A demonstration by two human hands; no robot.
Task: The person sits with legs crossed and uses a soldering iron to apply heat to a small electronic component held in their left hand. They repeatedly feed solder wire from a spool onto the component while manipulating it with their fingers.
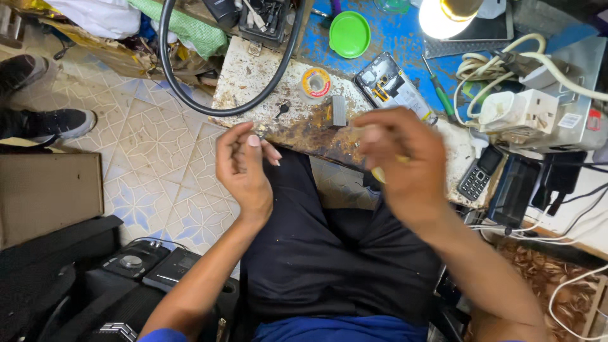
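- Hands hover over the lap at the near edge of the worn workbench [253, 76], apart from each other.
- Left hand [242, 166] is raised, fingers curled loosely inward; whether it pinches anything I cannot tell.
- Right hand [402, 158] is blurred, back to the camera, closed round a pale yellowish handle [379, 173] that shows below the palm.
- One solder spool [315, 83] and one small grey metal block [339, 110] stand just beyond the hands.
- One opened phone [392, 88] lies right of the block, one green-handled screwdriver [439, 93] beside it.
- One round green lid [349, 34] lies farther back on blue paint.
- One keypad phone [479, 174] lies at the right.
- Black cable [190, 95] loops at the far left.
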